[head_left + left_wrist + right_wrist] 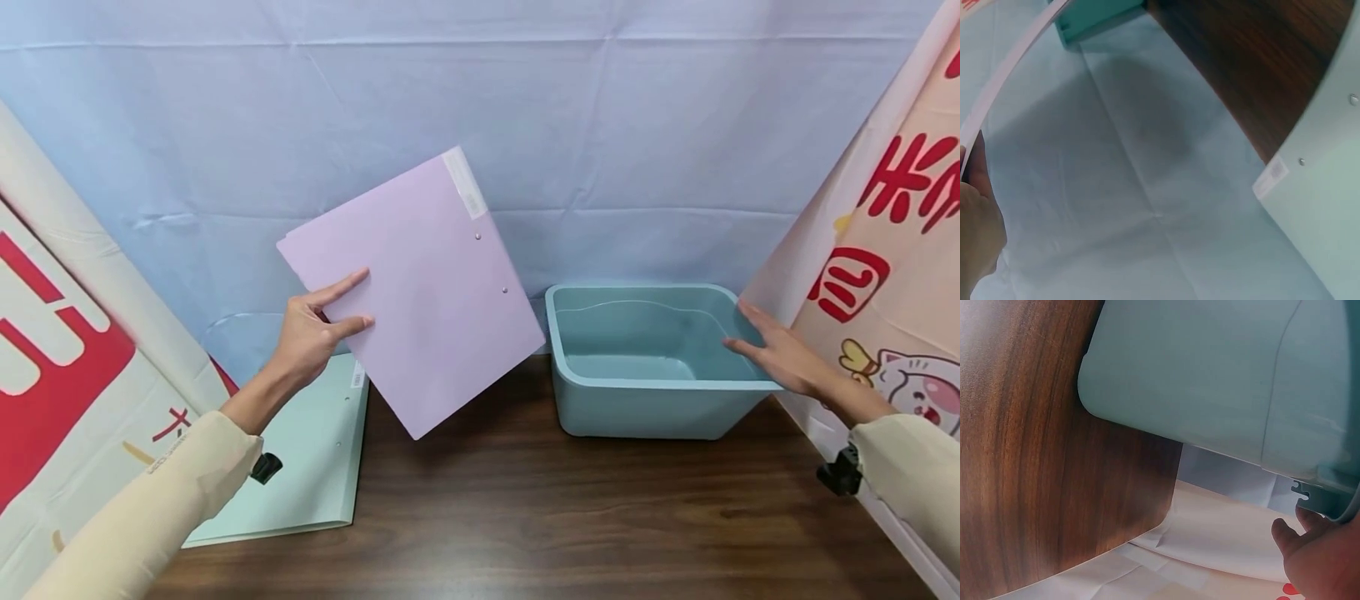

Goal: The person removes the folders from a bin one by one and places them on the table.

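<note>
A light purple file folder (435,292) with a white label and two rivets is held up and tilted in the head view. My left hand (307,333) pinches it at its left edge, thumb and index finger lying across the near face. In the left wrist view the folder (1010,62) appears almost edge-on beside the hand (982,231). My right hand (787,354) holds the right rim of a blue-green plastic bin (645,408), its thumb over the inner side. From the right wrist, its fingers (1285,537) show under the rim on the outside.
A mint green folder (300,467) lies on the dark wooden table (465,517) at the left, partly behind the left forearm. Pale blue cloth (525,100) hangs behind. Printed cloths (862,275) flank the table on both sides.
</note>
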Demonstrator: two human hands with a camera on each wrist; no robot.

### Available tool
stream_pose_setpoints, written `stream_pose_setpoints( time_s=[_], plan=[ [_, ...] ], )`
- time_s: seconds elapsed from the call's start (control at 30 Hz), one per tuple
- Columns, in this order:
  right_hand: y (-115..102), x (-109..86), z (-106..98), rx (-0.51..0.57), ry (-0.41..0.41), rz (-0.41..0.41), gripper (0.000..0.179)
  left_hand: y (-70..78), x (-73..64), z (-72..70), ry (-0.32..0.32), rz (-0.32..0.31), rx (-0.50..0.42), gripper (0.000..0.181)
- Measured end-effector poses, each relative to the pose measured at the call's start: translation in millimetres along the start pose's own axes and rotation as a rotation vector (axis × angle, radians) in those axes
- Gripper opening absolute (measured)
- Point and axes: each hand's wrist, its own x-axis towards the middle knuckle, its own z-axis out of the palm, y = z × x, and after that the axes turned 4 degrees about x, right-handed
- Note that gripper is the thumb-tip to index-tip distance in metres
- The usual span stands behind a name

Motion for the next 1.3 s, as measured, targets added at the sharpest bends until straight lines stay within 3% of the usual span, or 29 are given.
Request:
stream_pose_setpoints(
  time_s=[0.47,0.8,1.3],
  plan=[
    [-2,-1.5,-1,-0.007,0.014,-0.014,0.085,-17.9,-13.6,-8.0,-0.127,-0.138,0.227,0.064],
    [0,-1.4,0,-0.012,0.006,-0.005,0.085,-45.6,-17.0,2.6,-0.287,-0.227,0.181,0.067],
    [0,-1.7,1,-0.02,0.019,-0.013,0.085,-79.8,-9.3,10.8,-0.417,-0.303,0.188,0.064]
  ],
)
